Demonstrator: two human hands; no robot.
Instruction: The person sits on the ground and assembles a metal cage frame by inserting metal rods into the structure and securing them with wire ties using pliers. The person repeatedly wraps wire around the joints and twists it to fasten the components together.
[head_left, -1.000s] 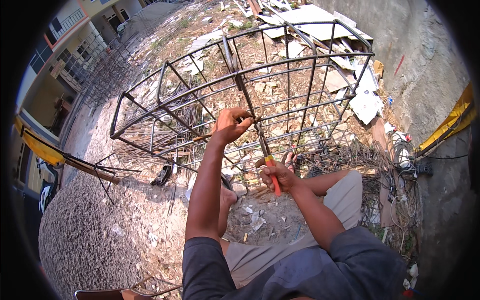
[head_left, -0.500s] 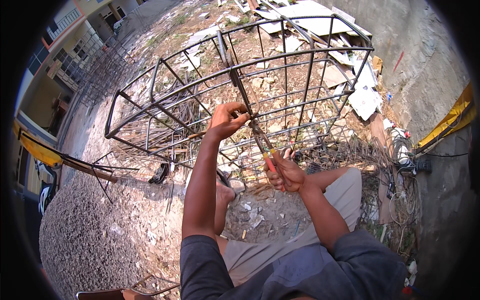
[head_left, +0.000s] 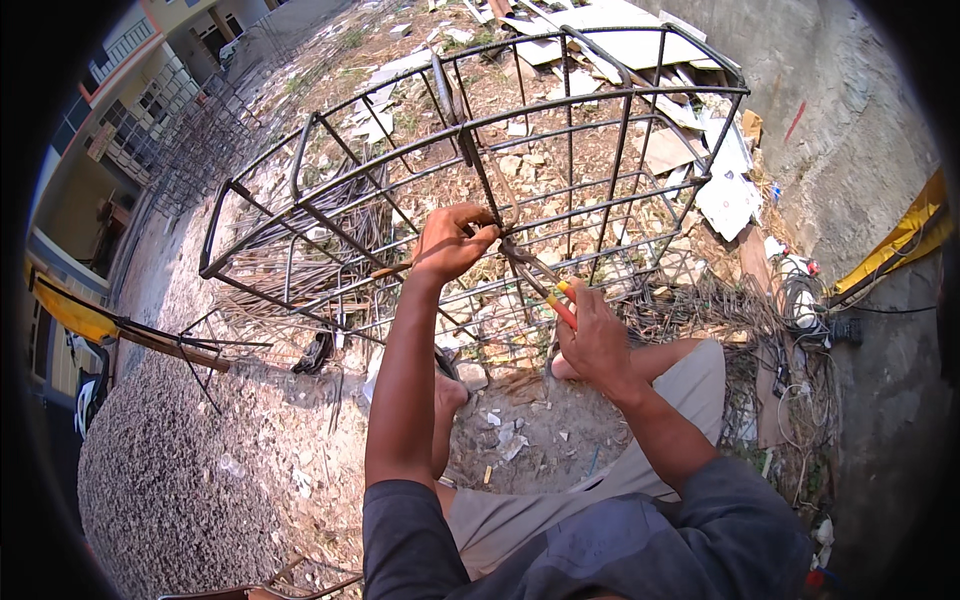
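Observation:
In front of me stands a cage of dark steel reinforcing bars (head_left: 540, 102), its bars crossing at right angles. My left hand (head_left: 455, 240) is closed at a crossing on its near side, thumb and fingertips pressed together on a bar; any thin wire there is too small to make out. My right hand (head_left: 597, 338) is wrapped round the red and yellow handles of pincers (head_left: 540, 277), back of the hand upward. The pincers' jaws reach that same crossing, just right of my left fingertips. Whether they grip anything is hidden.
Loose steel rods (head_left: 290, 275) lie under the cage's left side. Broken white boards (head_left: 728, 200) and rubble lie behind it, beside a concrete wall (head_left: 830, 110). A gravel heap (head_left: 170, 460) is at left. Cables (head_left: 805, 400) lie at right; yellow cloth (head_left: 900, 240) hangs there.
My right hand has swung right and turned its back upward, tilting the pincers' handles to the right. Their jaws stay at the crossing. My left hand has barely moved.

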